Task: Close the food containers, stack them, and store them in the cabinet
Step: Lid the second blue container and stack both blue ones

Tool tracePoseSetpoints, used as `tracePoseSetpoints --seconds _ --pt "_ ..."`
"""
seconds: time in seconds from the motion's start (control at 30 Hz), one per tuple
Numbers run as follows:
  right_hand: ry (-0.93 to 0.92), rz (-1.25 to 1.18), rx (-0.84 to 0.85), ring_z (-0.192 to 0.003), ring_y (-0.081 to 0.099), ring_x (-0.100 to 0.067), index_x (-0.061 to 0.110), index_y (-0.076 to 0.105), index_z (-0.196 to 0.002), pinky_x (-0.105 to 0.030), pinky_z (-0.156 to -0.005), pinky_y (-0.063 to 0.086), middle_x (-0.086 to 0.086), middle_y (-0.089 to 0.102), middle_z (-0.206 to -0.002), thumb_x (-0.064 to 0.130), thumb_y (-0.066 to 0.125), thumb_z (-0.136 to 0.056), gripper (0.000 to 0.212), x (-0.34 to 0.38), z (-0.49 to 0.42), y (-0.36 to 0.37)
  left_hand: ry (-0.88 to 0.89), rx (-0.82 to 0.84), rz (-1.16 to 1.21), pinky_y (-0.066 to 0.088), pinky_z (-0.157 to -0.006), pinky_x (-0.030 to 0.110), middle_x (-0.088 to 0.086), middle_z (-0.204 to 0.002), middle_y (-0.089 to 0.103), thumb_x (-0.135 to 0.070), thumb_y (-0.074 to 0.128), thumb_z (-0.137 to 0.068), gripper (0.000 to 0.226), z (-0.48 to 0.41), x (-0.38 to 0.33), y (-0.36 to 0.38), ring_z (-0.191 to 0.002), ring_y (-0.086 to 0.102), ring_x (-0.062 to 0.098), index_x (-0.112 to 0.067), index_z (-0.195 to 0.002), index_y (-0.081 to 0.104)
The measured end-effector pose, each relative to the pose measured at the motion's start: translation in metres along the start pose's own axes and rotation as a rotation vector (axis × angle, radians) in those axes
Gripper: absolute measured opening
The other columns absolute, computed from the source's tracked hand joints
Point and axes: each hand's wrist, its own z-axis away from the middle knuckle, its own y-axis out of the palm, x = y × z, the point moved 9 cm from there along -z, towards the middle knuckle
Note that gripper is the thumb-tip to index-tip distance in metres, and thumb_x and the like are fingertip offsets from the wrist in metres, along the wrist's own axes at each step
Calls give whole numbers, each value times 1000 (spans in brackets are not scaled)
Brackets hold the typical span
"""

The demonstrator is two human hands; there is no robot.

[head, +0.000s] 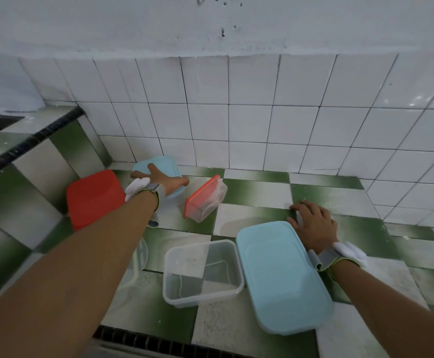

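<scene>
A clear open container stands in the middle of the checkered counter. To its right lies a large light-blue lid. My right hand rests flat on the counter at that lid's far corner, fingers apart. My left hand reaches to the back and lies spread over a small light-blue lid by the wall. A small clear container with a red lid lies tipped on its side just to the right of it. A big red lid sits at the left. My left forearm partly hides another clear container.
A white tiled wall runs close behind the counter. At the left, a raised step with a dark edge borders the counter. A dark grille runs along the counter's front edge.
</scene>
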Motion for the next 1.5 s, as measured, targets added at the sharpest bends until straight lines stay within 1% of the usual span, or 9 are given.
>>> tracePoseSetpoints --seconds 0.3,0.47,0.57,0.63,0.83,0.97,1.1,1.3,1.5 --pt "-13 -115 215 -137 35 -30 25 56 -129 -43 -112 28 -5 43 -149 39 51 -87 44 -4 -1 -3 67 -152 288 43 -100 50 11 -135 24 -69 68 -47 100 115 -35 -56 -124 37 42 -27 -128 28" --pt "123 -608 325 -125 50 -39 -3 59 -120 -44 -108 35 -27 55 -133 35 42 -99 47 8 3 -55 207 -173 386 37 -95 44 8 -136 25 -63 75 -57 94 201 -78 -63 -126 33 37 -26 -131 30" --pt "193 -1055 322 -92 62 -30 15 63 -99 -39 -80 49 -13 64 -105 48 46 -93 38 27 31 -84 311 -138 356 34 -89 39 7 -140 23 -65 74 -58 94 267 -102 -48 -128 34 34 -28 -132 28" --pt "204 -1274 463 -93 63 -30 17 58 -111 -36 -72 49 -9 64 -105 60 46 -88 50 47 47 -89 335 -95 342 36 -96 43 7 -142 21 -67 75 -53 98 300 -113 -30 -128 34 34 -30 -130 26" --pt "170 -1261 520 -102 69 -33 5 51 -127 -40 -75 59 -18 68 -117 40 73 -71 69 57 80 -93 310 -5 218 33 -104 48 8 -146 14 -69 72 -52 116 359 -104 20 -135 26 35 -27 -143 15" --pt "214 -1207 475 -107 62 -34 9 45 -115 -46 -92 52 -14 60 -115 20 64 -85 37 49 99 -85 250 109 242 33 -110 48 9 -154 13 -78 71 -51 134 358 -77 42 -141 21 36 -22 -152 4" --pt "205 -995 441 -113 59 -39 20 59 -92 -53 -102 45 -19 62 -122 42 63 -65 35 31 90 -60 129 135 496 42 -108 43 9 -143 47 -81 64 -45 118 347 -57 42 -131 45 33 -16 -141 41" --pt "321 -1145 490 -91 64 -37 -5 59 -115 -44 -81 51 -29 66 -114 20 54 -77 46 32 114 -63 143 282 506 52 -97 42 5 -129 60 -51 69 -52 101 340 -53 57 -113 60 28 -13 -139 34" --pt "379 -1213 402 -84 62 -35 0 64 -95 -41 -74 49 -30 67 -106 20 55 -68 35 18 118 -71 181 298 514 50 -98 42 -2 -119 59 -50 73 -61 82 344 -64 65 -113 59 28 -18 -128 38"
